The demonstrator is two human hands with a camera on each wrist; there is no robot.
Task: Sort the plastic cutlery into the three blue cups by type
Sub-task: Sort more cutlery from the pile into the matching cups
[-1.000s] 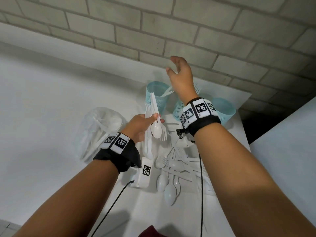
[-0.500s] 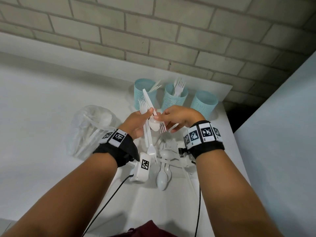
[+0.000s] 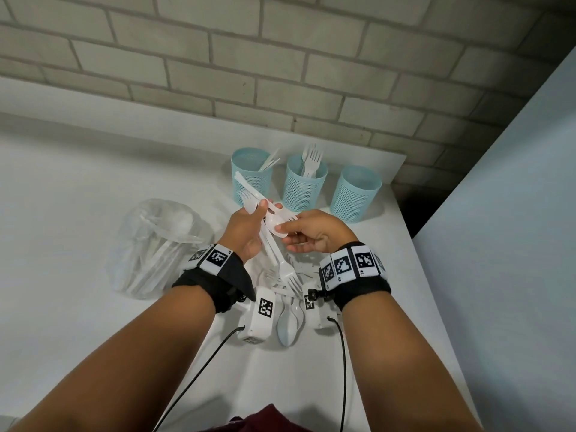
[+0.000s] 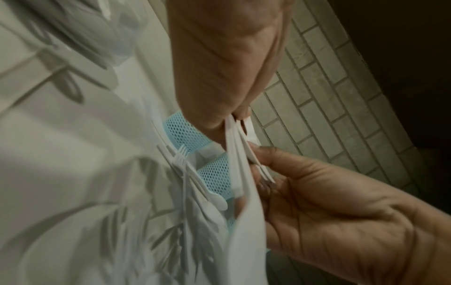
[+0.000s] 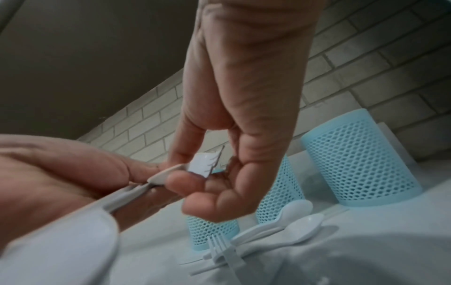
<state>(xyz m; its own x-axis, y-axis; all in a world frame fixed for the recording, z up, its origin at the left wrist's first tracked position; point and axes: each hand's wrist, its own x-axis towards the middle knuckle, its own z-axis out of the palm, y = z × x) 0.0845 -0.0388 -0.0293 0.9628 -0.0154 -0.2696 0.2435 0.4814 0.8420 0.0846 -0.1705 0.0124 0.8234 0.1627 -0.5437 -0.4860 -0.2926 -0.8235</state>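
Three blue mesh cups stand in a row at the back: the left cup holds knives, the middle cup holds forks, and nothing shows in the right cup. My left hand grips a bundle of white cutlery holding a spoon, forks and a knife. My right hand pinches the head of a fork in that bundle, next to the spoon bowl. Both hands hover in front of the cups.
A clear plastic bag with more cutlery lies to the left. Loose spoons and forks lie on the white table under my hands. A brick wall runs behind the cups; the table edge is on the right.
My right hand came down from above the cups to the bundle in my left hand and took hold of a fork. The left hand kept its grip and shifted slightly.
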